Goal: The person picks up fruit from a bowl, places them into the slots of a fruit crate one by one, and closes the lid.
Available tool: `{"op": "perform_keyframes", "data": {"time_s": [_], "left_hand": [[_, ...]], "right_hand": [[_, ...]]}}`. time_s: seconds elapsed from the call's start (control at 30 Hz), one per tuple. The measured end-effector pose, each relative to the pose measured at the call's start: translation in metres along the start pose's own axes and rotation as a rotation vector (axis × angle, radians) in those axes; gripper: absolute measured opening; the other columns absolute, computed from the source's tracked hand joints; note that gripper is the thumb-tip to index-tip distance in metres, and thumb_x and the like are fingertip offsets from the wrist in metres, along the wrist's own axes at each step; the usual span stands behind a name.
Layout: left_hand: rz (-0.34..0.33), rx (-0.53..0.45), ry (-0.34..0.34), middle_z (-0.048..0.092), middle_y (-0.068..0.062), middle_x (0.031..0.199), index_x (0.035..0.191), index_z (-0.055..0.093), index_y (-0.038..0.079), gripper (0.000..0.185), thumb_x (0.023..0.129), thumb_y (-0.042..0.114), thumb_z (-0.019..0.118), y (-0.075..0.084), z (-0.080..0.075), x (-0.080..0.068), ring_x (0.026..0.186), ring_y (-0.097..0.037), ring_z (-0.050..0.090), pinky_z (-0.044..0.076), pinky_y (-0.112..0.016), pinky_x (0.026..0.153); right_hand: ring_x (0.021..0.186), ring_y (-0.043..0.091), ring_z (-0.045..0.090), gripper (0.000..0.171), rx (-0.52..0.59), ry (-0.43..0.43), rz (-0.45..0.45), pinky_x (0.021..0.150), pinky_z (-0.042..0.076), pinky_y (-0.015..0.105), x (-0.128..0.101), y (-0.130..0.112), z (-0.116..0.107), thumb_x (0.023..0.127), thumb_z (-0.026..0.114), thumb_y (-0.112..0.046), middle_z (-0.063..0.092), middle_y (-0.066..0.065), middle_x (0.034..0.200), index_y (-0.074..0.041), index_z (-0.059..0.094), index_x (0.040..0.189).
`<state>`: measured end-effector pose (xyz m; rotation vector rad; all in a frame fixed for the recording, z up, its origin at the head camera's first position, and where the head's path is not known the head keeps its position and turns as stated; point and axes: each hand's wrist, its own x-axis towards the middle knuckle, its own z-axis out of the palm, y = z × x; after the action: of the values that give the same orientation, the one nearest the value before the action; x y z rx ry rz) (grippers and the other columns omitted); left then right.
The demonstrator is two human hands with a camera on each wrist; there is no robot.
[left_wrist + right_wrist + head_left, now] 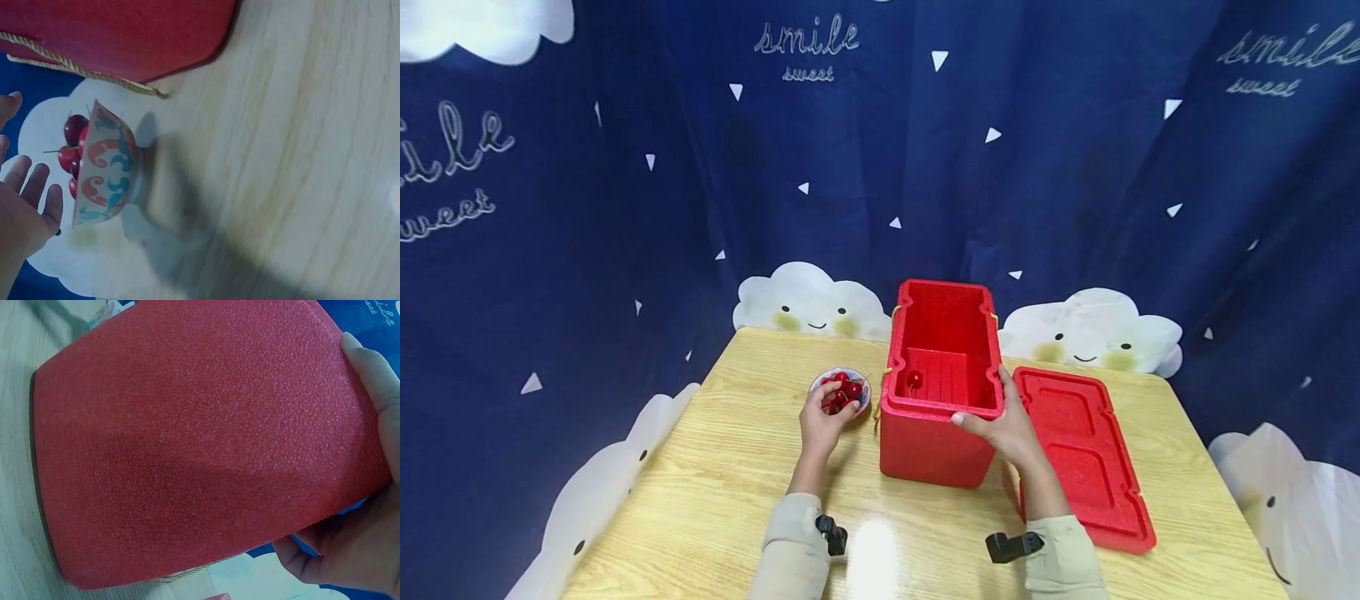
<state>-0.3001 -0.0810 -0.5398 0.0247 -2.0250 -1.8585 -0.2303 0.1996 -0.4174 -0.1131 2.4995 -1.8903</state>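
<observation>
My left hand (823, 418) reaches over a small patterned bowl (115, 175) heaped with red cherries (853, 390). In the left wrist view its fingers are spread and loosely bent beside the fruit, with no cherry between them. My right hand (1011, 423) holds the near right corner of a red foam box (936, 450), thumb at the front rim and fingers along the right side. The lidless box stands on the table; a single cherry (914, 379) with a stem lies inside it, at the left.
The red box lid (1078, 467) lies flat on the wooden table (715, 492), right of the box. A yellow cord (81, 67) hangs down the box's left side near the bowl. A dark blue curtain (850, 167) with clouds stands behind the table.
</observation>
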Motion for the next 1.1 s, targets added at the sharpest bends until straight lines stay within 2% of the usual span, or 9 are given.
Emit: {"op": "perform_keyframes", "data": {"time_s": [0.13,0.27,0.43,0.7,0.93,1.1], "left_hand": [[-0.012,0.032,-0.015,0.058,-0.028,0.107,0.107,0.062,-0.004,0.044,0.068,0.002,0.080,-0.005,0.001,0.003,0.102,-0.044,0.052,0.042,-0.053,0.087],[-0.020,0.065,-0.046,0.060,-0.025,0.106,0.108,0.062,-0.004,0.044,0.068,0.001,0.080,-0.006,0.004,0.008,0.100,-0.041,0.055,0.045,-0.048,0.085],[-0.059,0.117,-0.079,0.061,-0.022,0.104,0.109,0.062,-0.004,0.043,0.069,0.000,0.079,-0.007,0.006,0.015,0.099,-0.036,0.057,0.051,-0.042,0.077],[-0.111,0.182,-0.067,0.062,-0.016,0.093,0.103,0.065,-0.002,0.040,0.066,-0.001,0.080,-0.009,0.012,0.025,0.088,-0.028,0.057,0.052,-0.034,0.070],[-0.169,0.191,-0.064,0.057,-0.015,0.086,0.100,0.066,-0.004,0.037,0.065,-0.005,0.078,-0.014,0.017,0.026,0.075,-0.019,0.048,0.051,-0.025,0.057],[-0.167,0.235,-0.054,0.059,-0.016,0.087,0.101,0.066,-0.004,0.038,0.065,-0.001,0.079,-0.012,0.018,0.027,0.071,-0.016,0.046,0.050,-0.026,0.058]], "right_hand": [[0.122,0.039,0.035,0.110,0.022,0.009,0.006,0.083,0.048,0.045,0.001,0.002,0.000,0.068,0.080,-0.016,0.031,0.020,0.138,-0.008,0.004,0.148],[0.122,0.037,0.035,0.113,0.021,0.018,0.009,0.082,0.049,0.044,0.007,0.018,-0.002,0.067,0.082,-0.019,0.031,0.018,0.139,-0.013,0.004,0.149],[0.121,0.034,0.037,0.114,-0.022,0.036,0.000,0.080,0.050,0.042,0.013,0.033,-0.003,0.067,0.082,-0.025,0.031,0.017,0.139,-0.016,0.003,0.149],[0.121,0.034,0.036,0.113,-0.031,0.038,-0.002,0.082,0.049,0.044,0.013,0.032,-0.003,0.068,0.081,-0.027,0.031,0.015,0.139,-0.020,0.003,0.149],[0.122,0.035,0.036,0.113,-0.004,0.034,0.016,0.082,0.049,0.043,0.012,0.032,-0.003,0.068,0.082,-0.027,0.031,0.015,0.139,-0.022,0.003,0.149],[0.122,0.033,0.036,0.113,-0.006,0.037,0.026,0.083,0.048,0.043,0.012,0.033,-0.003,0.068,0.082,-0.027,0.030,0.015,0.141,-0.022,0.003,0.149]]}}
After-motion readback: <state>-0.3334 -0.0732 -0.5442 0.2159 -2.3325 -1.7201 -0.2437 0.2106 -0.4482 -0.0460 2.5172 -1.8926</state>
